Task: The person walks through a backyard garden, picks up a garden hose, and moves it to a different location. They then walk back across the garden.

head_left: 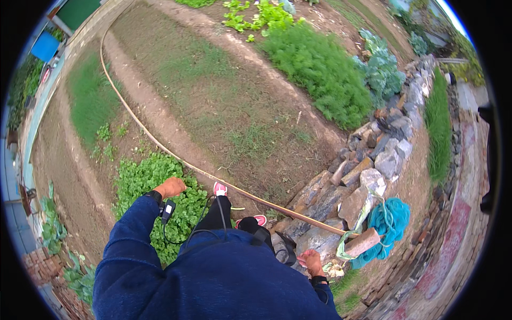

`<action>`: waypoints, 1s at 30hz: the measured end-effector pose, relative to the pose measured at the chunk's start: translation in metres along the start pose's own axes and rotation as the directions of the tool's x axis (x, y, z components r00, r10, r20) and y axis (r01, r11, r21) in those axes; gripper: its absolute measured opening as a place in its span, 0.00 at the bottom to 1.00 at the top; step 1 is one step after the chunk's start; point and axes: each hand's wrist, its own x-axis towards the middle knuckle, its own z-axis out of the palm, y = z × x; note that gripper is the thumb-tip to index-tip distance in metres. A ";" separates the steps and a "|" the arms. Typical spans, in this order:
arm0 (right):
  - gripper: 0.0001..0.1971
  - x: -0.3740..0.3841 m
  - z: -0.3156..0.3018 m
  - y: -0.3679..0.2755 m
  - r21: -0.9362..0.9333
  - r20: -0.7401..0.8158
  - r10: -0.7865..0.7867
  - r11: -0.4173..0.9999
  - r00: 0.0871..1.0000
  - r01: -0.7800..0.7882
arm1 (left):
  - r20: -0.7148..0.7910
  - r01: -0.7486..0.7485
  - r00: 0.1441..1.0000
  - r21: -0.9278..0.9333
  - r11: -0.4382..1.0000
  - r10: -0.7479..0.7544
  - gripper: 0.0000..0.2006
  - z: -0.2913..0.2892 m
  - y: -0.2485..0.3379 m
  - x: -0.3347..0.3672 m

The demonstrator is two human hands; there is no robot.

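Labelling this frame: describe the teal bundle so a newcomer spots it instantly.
Find the stone wall down the picture's right half. Near its lower end, right of the person's right hand, is a reddish brick; the teal bundle sits just to its right. Its vivid colour and tangled look set it apart from brick and wall.

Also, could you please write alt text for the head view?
Someone in a dark blue top stands in a vegetable garden, the left hand over leafy plants, the right hand beside piled stones. A tan hose curves across the garden toward a teal bundle.
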 end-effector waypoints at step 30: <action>0.01 0.110 0.071 -0.177 -0.533 0.382 0.043 0.826 0.923 0.182 | -0.123 0.122 0.718 -0.947 0.298 -0.685 0.11 0.272 -0.130 -0.205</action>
